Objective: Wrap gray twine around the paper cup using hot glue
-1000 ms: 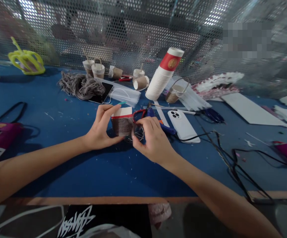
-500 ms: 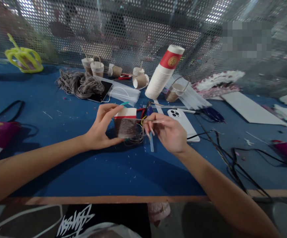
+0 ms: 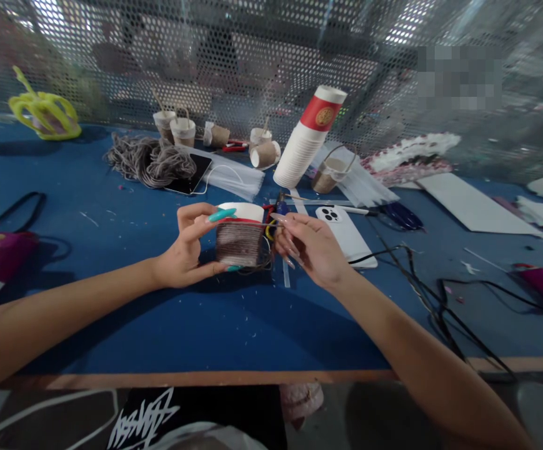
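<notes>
A paper cup [image 3: 239,240], wrapped over most of its side in brown-grey cord, lies on its side just above the blue table. Its white and red band shows at the upper edge. My left hand [image 3: 189,240] grips it from the left, fingers on top and thumb below. With thumb and fingertips, my right hand [image 3: 311,244] pinches the cord [image 3: 271,225], which runs taut from the cup's right side. Loose loops of the same cord lie under and behind the cup. Red- and yellow-handled tools lie partly hidden behind my right fingers.
A white phone [image 3: 348,237] and black cables [image 3: 416,275] lie on the right. Behind stand a leaning stack of paper cups [image 3: 299,144], a heap of grey cord [image 3: 147,159] and several small wrapped cups. A purple glue gun [image 3: 4,262] is at far left.
The cup has turned in my left hand, and the fingers on top have shifted. My right hand keeps its pinch on the cord and has moved slightly.
</notes>
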Tool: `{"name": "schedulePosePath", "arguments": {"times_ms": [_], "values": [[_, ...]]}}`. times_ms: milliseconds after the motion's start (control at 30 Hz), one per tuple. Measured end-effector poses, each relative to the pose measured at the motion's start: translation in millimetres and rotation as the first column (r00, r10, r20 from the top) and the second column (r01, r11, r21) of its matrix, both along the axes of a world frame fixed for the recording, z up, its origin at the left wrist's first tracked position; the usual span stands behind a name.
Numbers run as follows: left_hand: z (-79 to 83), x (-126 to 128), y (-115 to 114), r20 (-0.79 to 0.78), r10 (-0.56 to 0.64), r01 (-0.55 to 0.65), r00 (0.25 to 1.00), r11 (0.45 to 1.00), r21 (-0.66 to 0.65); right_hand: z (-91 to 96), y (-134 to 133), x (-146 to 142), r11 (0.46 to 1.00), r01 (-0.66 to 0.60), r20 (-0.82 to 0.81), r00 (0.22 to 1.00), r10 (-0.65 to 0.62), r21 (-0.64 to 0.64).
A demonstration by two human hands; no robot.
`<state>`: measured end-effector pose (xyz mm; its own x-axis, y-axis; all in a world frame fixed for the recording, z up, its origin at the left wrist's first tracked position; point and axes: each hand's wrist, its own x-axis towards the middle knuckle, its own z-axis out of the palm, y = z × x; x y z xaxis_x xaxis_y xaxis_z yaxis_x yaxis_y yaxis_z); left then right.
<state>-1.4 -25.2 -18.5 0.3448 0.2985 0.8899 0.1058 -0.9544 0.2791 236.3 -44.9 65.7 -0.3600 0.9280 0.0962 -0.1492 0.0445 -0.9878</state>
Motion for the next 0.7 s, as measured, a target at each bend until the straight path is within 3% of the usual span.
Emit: {"name": "schedulePosePath", "arguments": {"times_ms": [200, 367, 467, 533, 600, 700], "values": [[9.7, 0, -4, -0.031, -0.008, 0.008, 0.999, 1.000, 0.026, -1.5, -1, 0, 1.000, -0.024, 0.041, 0.999, 0.024, -0.017], [11.6, 0, -6, -0.036, 0.000, 0.002, 0.999, 0.999, 0.049, -1.4, -1, -1, 1.000, 0.020, 0.168, 0.985, -0.023, 0.019], [5.0, -1, -3, -0.015, 0.002, -0.001, 1.000, 1.000, 0.026, -7.3, 1, -1, 0.996, 0.066, 0.303, 0.949, -0.083, 0.067], [1.9, -2, -2, -0.025, 0.005, -0.005, 1.000, 1.000, -0.010, -13.4, 3, 0, 0.977, 0.138, 0.379, 0.905, -0.190, 0.161], [2.3, -2, -2, -0.037, -0.003, 0.002, 0.999, 1.000, -0.027, -17.9, 3, 3, 0.915, 0.210, 0.398, 0.850, -0.344, 0.344], [7.8, -2, -4, -0.039, -0.039, 0.039, 0.999, 0.999, 0.001, -17.2, 0, 8, 0.716, 0.188, 0.292, 0.822, -0.490, 0.673]]}}
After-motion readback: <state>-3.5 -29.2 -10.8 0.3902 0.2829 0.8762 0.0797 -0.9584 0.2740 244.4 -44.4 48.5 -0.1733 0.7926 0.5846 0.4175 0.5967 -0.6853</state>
